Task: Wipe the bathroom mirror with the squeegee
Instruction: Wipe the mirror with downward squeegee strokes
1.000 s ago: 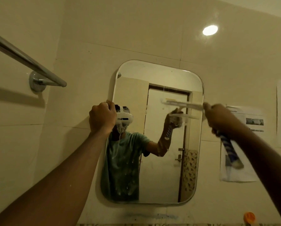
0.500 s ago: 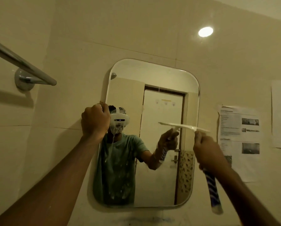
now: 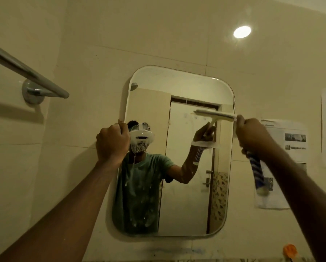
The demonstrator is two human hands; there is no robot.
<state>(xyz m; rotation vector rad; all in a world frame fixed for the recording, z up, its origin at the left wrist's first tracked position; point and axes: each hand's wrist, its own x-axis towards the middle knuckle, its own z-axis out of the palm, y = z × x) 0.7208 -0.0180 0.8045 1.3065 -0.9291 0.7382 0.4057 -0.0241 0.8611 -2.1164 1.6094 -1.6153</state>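
A rounded rectangular mirror [image 3: 184, 87] hangs on the tiled wall. My left hand [image 3: 112, 142] grips its left edge at mid height. My right hand [image 3: 252, 137] holds the squeegee [image 3: 215, 114] by its blue and white striped handle [image 3: 257, 173], which points down. The white blade lies level against the glass in the upper right part of the mirror. White streaks and drips show on the glass lower left, over the reflection of a person in a green shirt.
A chrome towel rail [image 3: 30, 72] juts out from the wall at upper left. Printed paper sheets [image 3: 286, 140] are stuck to the wall right of the mirror. An orange object [image 3: 290, 250] sits at the bottom right. A round ceiling light [image 3: 242, 31] reflects in the tiles.
The squeegee went down the right side of the mirror half a second ago, then came back up to the upper right. My left hand stayed on the mirror's left edge.
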